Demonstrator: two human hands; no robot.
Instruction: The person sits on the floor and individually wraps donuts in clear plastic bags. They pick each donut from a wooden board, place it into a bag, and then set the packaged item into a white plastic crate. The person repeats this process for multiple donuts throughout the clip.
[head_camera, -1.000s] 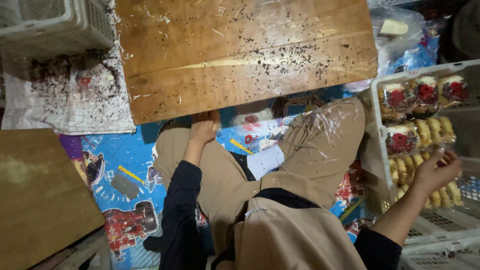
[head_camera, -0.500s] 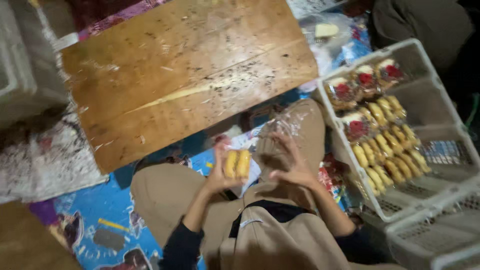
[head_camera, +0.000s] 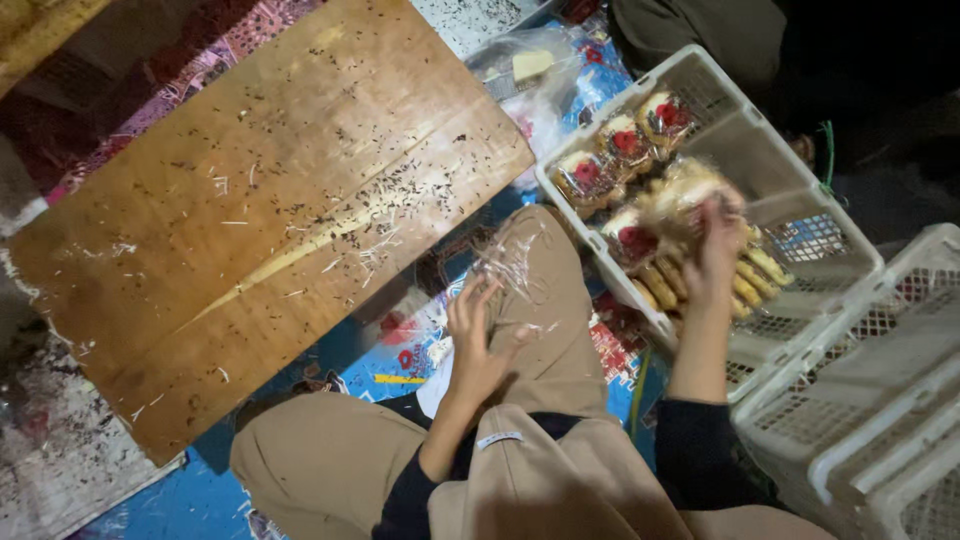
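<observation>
— Where's the right hand (head_camera: 716, 248)?
— Over the white slatted plastic crate (head_camera: 800, 215), its grip closed around a clear-wrapped pack of yellow finger cakes (head_camera: 683, 190).
— The left hand (head_camera: 478, 340)?
— Fingers spread, flat on thin clear plastic sheets (head_camera: 515, 268) on the knee.

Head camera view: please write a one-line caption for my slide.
Seated person's right hand lowers a clear-wrapped pack of pastries into a white plastic crate; left hand rests on the knee.

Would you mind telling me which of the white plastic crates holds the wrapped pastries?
The crate nearer the wooden board, under the right hand, holds them: red-topped ones and yellow fingers. The crates at the lower right show only bare mesh.
</observation>
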